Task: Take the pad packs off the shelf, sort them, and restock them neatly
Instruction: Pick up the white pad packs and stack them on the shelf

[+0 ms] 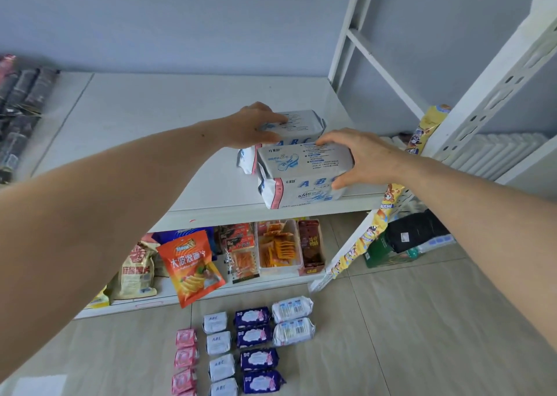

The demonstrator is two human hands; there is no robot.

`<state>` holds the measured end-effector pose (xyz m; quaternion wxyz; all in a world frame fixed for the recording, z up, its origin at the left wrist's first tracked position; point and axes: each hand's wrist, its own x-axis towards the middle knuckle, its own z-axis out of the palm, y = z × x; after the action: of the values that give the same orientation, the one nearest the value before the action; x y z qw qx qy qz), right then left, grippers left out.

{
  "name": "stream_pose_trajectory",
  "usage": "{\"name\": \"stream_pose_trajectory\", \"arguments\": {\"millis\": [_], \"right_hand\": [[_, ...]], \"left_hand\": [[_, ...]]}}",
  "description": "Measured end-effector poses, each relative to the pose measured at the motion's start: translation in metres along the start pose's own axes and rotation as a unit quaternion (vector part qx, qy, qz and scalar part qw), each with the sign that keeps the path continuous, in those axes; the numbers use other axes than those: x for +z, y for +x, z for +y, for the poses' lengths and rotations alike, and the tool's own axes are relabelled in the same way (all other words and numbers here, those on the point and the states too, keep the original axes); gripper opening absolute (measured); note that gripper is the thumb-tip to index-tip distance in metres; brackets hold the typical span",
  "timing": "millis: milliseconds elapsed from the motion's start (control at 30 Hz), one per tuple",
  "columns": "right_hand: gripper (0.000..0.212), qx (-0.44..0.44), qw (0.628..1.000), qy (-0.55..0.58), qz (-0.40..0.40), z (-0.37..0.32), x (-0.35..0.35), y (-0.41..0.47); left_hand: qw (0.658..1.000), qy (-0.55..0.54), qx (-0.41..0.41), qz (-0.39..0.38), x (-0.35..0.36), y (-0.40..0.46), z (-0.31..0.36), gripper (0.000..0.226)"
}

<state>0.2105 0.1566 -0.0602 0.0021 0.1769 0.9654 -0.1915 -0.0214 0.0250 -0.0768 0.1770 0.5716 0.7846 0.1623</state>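
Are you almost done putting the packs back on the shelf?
Not yet. Sorting looks done: pink packs, small white packs, purple packs and two bigger white packs lie in rows on the floor. The left hand and right hand each grip a big white pack on the shelf.

the white metal upper shelf board [144,115] bears two white pad packs with blue abc lettering, the rear pack [297,127] just behind the front pack [301,178], which stands at the board's front edge. dark wrapped packs [21,106] lie at its far left. the white lower shelf board [271,284] holds an orange crisp bag [190,267], a beige snack bag [137,270] and a clear plastic tub of orange sachets [278,248]. on the beige tiled floor [422,320] lie rows of small pink packs [184,358], small white abc packs [218,346], purple packs [256,347] and two white barcode packs [293,320].
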Motion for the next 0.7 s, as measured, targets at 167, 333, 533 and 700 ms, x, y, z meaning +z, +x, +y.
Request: {"name": "stream_pose_trajectory", "arguments": {"millis": [167,333,533,700], "right_hand": [[0.081,0.01,1.0,0.005,0.013,0.002,0.008,0.006],[0.103,0.029,0.998,0.043,0.024,-0.002,0.018,0.005],[0.116,0.06,0.996,0.046,0.04,-0.009,0.023,0.017],[0.111,0.058,0.997,0.003,0.046,-0.001,0.029,0.034]], "left_hand": [[0.999,-0.019,0.024,0.027,0.0,-0.002,0.0,0.042],[0.989,-0.11,-0.054,0.087,0.013,-0.026,0.002,0.054],[0.98,-0.178,-0.077,0.049,0.024,-0.037,-0.005,0.077],[0.979,-0.186,-0.069,0.038,0.017,-0.022,0.0,0.077]]}}
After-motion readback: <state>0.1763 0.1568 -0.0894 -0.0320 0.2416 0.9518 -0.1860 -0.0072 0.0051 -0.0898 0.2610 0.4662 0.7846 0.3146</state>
